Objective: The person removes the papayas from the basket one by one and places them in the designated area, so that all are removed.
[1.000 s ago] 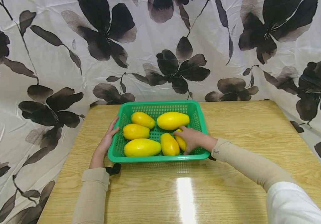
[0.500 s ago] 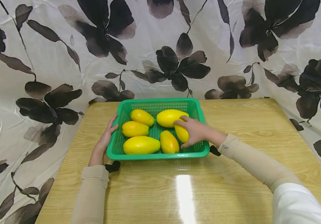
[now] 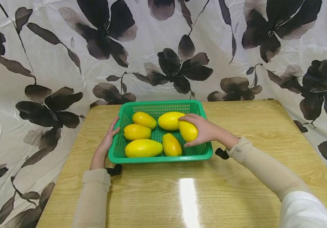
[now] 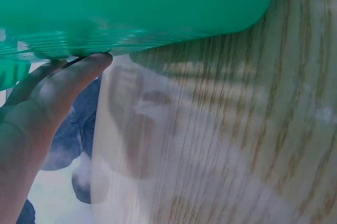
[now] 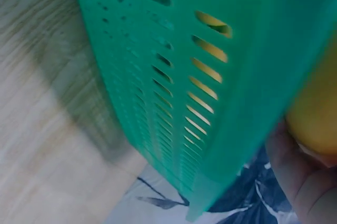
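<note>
In the head view a green plastic basket (image 3: 160, 160) holds several yellow papayas. My right hand (image 3: 204, 128) grips one papaya (image 3: 188, 131) with fingers and thumb round it, raised inside the basket's right side. Behind it another papaya (image 3: 167, 121) is partly covered. A smaller papaya (image 3: 172, 144) lies near the front middle, and a long papaya (image 3: 143, 148) lies front left. My left hand (image 3: 106, 141) rests against the basket's left side, its fingers fairly straight. The left wrist view shows those fingers (image 4: 79, 79) along the slotted wall.
The basket stands on a wood-grain table (image 3: 146, 196), near its back edge. A white cloth (image 3: 140, 25) with dark flowers hangs behind and at the sides. Dark wrist-camera pieces (image 3: 115, 170) show beside the wrists.
My right hand has taken the papaya up from the basket's front right and shifted it a little to the right. My left hand has stayed at the basket's side.
</note>
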The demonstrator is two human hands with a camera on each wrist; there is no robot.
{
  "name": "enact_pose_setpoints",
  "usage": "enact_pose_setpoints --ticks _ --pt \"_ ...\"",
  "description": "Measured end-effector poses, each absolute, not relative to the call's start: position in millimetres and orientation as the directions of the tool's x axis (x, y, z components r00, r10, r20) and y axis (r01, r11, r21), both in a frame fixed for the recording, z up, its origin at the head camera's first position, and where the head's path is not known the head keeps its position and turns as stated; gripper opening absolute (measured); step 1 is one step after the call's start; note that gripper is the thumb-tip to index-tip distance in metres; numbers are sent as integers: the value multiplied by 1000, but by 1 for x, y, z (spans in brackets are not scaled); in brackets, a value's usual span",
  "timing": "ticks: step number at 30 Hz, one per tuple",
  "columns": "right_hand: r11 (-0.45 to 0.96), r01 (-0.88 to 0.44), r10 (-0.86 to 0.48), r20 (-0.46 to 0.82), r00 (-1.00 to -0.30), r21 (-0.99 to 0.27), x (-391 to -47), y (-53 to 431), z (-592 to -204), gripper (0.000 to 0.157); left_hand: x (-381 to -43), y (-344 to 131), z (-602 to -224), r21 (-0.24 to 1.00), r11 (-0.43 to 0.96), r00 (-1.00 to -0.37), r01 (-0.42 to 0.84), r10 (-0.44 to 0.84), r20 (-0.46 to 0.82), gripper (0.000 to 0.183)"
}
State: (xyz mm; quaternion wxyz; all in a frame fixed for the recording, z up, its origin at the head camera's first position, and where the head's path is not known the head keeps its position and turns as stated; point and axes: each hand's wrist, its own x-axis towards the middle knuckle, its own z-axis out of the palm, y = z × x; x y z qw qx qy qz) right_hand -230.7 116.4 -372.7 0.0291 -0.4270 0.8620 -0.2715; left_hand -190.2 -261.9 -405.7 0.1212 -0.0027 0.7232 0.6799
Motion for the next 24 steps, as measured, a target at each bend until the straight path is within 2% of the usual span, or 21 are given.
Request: enact_pose_setpoints --ticks 11,18,24 --pt "384 -690 -694 300 -654 -614 -227 139 -363 87 -188 -261 -406 980 79 -968 -183 158 -193 54" --pt "412 -628 -642 278 -714 -661 -197 145 -323 81 -196 -270 -425 982 94 -971 -163 159 -177 53" --pt "417 -631 -602 322 -731 -654 -212 167 -348 88 -199 -274 -434 982 123 -975 -141 155 -160 53"
